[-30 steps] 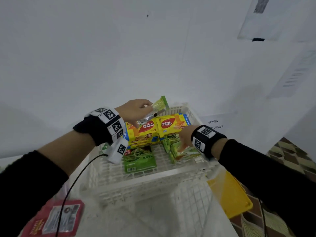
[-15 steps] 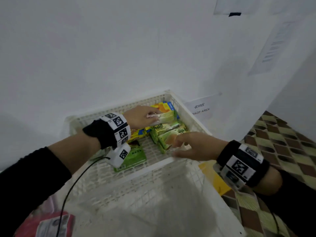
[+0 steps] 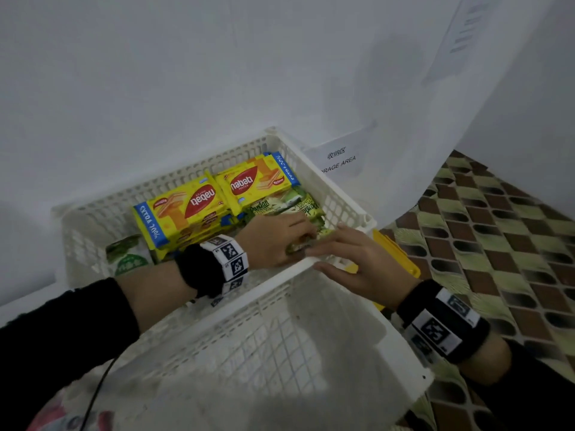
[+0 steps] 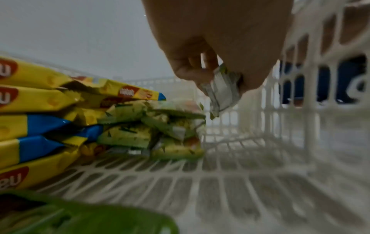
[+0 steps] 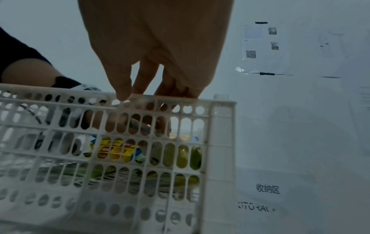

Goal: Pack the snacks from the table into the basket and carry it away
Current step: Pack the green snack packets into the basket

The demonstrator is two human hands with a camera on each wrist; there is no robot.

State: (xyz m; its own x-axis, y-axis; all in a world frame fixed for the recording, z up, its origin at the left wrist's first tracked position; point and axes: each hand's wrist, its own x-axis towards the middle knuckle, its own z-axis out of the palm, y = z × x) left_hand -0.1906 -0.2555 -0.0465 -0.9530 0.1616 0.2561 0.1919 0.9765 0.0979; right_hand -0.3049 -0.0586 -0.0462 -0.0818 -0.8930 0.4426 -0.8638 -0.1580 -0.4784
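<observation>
Left hand (image 3: pixel 273 241) now lower inside white slotted basket (image 3: pixel 329 194), pinching green-silver packet (image 4: pixel 222 88); right hand (image 3: pixel 357 262) flat on rim.

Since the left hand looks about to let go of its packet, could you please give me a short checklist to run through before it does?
1. Left hand inside the white basket: ok.
2. Small green packet pinched by the left hand's fingers: ok, not yet released.
3. Free floor under the packet, beside the green Pandan packets: ok.
4. Right hand steadying the basket, fingers on its near rim: ok.
5. Yellow Nabati packs stacked and out of the way: ok.
6. All snacks off the table: cannot tell; a red packet lies outside the basket.
</observation>
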